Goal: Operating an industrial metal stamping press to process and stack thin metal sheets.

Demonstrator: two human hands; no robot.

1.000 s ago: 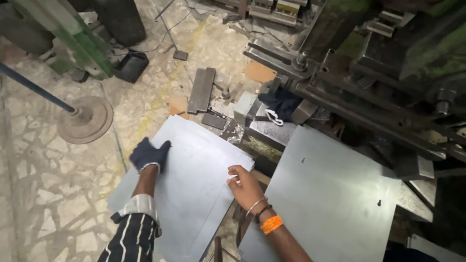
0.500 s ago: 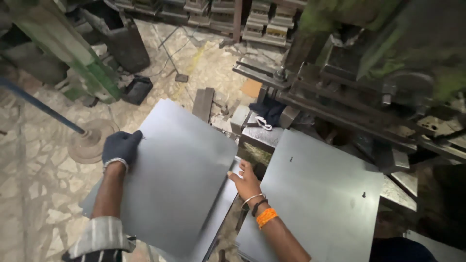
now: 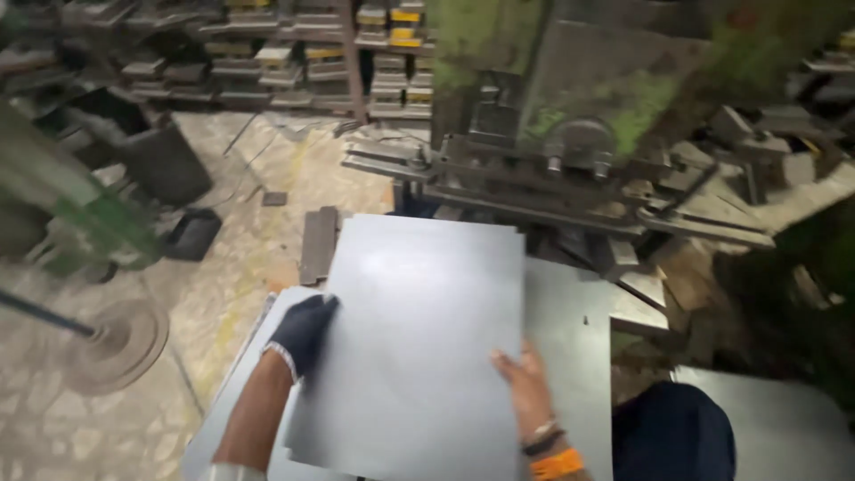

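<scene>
A flat grey metal sheet (image 3: 419,330) is lifted and held between both hands, its far edge pointing at the green press machine (image 3: 570,151). My left hand (image 3: 301,331), in a dark glove, grips the sheet's left edge. My right hand (image 3: 527,383), bare with an orange wristband, holds its right edge near the lower corner. More grey sheets lie beneath: one stack (image 3: 227,419) under the left side, another sheet (image 3: 570,356) to the right on the machine's bed.
Shelves of metal dies (image 3: 267,53) line the back. A dark bin (image 3: 169,160) and a black tray (image 3: 191,233) stand on the stone floor at left, near a round metal base (image 3: 120,343). A metal bar (image 3: 318,242) lies on the floor. A dark blue object (image 3: 672,436) sits lower right.
Both hands have lifted the sheet off the left stack and swung it right and forward, toward the press. The view has tilted up to take in the machine.
</scene>
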